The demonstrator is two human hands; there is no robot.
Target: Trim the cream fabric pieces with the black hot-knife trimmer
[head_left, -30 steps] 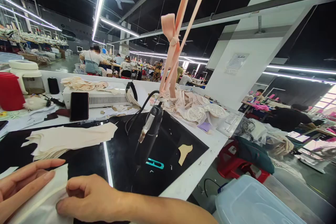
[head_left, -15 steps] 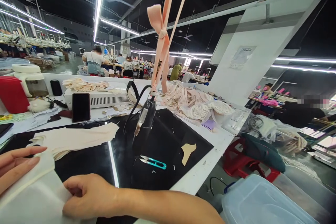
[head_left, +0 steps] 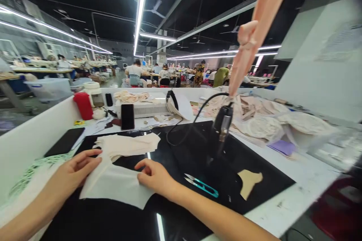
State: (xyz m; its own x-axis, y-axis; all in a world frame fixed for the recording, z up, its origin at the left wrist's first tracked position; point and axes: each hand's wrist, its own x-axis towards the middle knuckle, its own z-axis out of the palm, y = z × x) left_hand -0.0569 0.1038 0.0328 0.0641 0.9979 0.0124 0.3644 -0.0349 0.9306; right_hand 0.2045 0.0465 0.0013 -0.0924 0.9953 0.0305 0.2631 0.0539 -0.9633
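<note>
A white fabric piece (head_left: 118,184) lies over the black board (head_left: 93,218), spread between my two hands. My left hand (head_left: 77,171) is closed on its upper left edge, thumb and fingers pinching the cloth. At the right edge, my right hand (head_left: 154,177) grips the same piece between thumb and curled fingers. Just beyond it rests a stack of cream fabric pieces (head_left: 130,145), partly overlapped by the white one near my left fingertips. Turquoise thread snips (head_left: 202,185) lie right of my right hand, and a beige cut piece (head_left: 249,183) sits farther right.
A black handheld tool (head_left: 223,122) hangs from a peach strap (head_left: 244,58) above the board, its cable (head_left: 195,120) looping left. Lace and cup pieces (head_left: 257,126) are heaped at back right. A phone (head_left: 127,116) stands at the back; a red container (head_left: 83,105) is farther left.
The camera view has swung left, so the scene sits farther right. More of both forearms and the whole white piece now show. Both hands still hold the cloth.
</note>
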